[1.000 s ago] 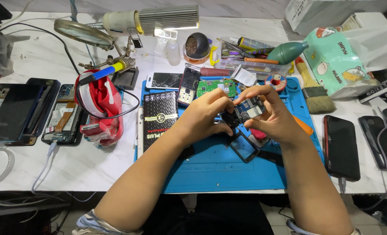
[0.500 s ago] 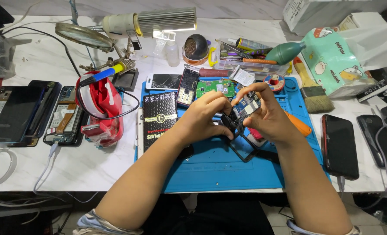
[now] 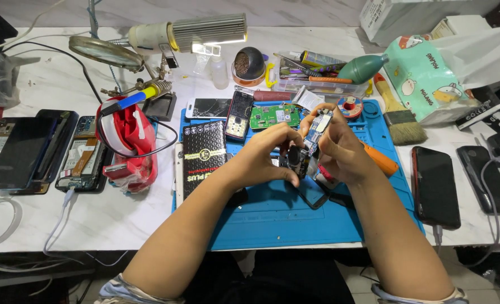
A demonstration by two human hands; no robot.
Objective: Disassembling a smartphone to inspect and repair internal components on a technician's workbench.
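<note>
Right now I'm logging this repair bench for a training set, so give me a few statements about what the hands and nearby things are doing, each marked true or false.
1. Both hands, left hand and right hand, hold the small opened phone above the blue mat. True.
2. The green circuit board is in the left hand. False: it lies on the mat behind the hands.
3. A black phone lies screen up to the right of the mat. True.
4. The brush stands upright in a cup. False: it lies flat on the table.
5. The lamp is lit. True.
</note>
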